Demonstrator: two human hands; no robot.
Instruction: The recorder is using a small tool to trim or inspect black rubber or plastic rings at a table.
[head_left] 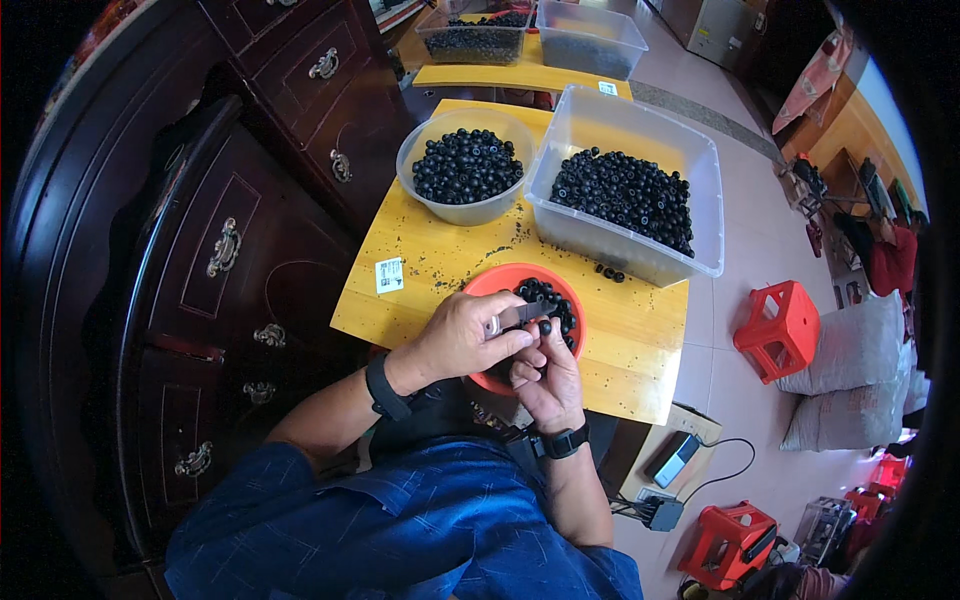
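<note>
My left hand (462, 335) is closed on a flat grey blade (522, 314), and a pale band shows at its fingers. In my right hand (551, 382) a small round black piece (545, 327) is pinched between the fingertips, close to the blade's edge. Both hands are over a red-orange bowl (497, 278) that contains more black pieces (545, 294). Part of the bowl is hidden behind my hands. Dark crumbs are scattered on the yellow table (630, 360) around it.
Beyond the bowl stand a round clear tub (412, 187) and a rectangular clear bin (630, 240), both with many black pieces. A few pieces lie by the bin. Dark drawers (270, 260) flank the left; red stools (776, 330) and white sacks (845, 415) are at right.
</note>
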